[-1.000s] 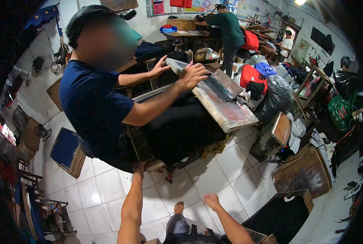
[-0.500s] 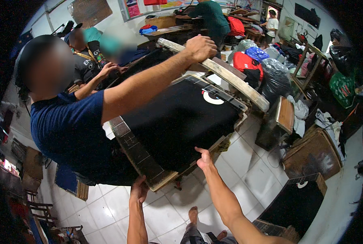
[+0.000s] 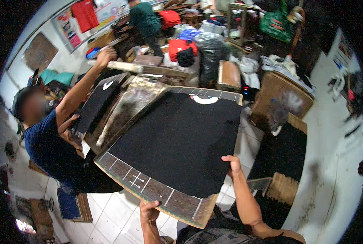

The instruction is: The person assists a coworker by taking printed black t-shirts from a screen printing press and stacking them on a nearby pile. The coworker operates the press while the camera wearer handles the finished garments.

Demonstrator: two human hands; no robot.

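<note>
A flat board (image 3: pixel 154 188) with white marking lines along its near end is held up in front of me, tilted. Black fabric (image 3: pixel 177 140) lies flat over most of it, with a white, partly red curved print (image 3: pixel 206 100) near the far end. My left hand (image 3: pixel 149 209) grips the near edge, its thumb on top. At the right edge, my right hand (image 3: pixel 232 164) holds the board with its thumb above and its other fingers mostly hidden beneath.
A co-worker in a dark blue shirt (image 3: pixel 47 142) stands at left, one hand on a wooden bar (image 3: pixel 124 66), beside another black-covered board (image 3: pixel 98 99). More black-covered boards (image 3: pixel 281 148) lie at right near the wall. Behind are a wooden box (image 3: pixel 229 75), a leaning brown panel (image 3: pixel 283 95) and plastic bags (image 3: pixel 214 57).
The board has come off the worktable, up and toward me, in both my hands. My view has swung right. The co-worker's raised hand stays on the wooden bar.
</note>
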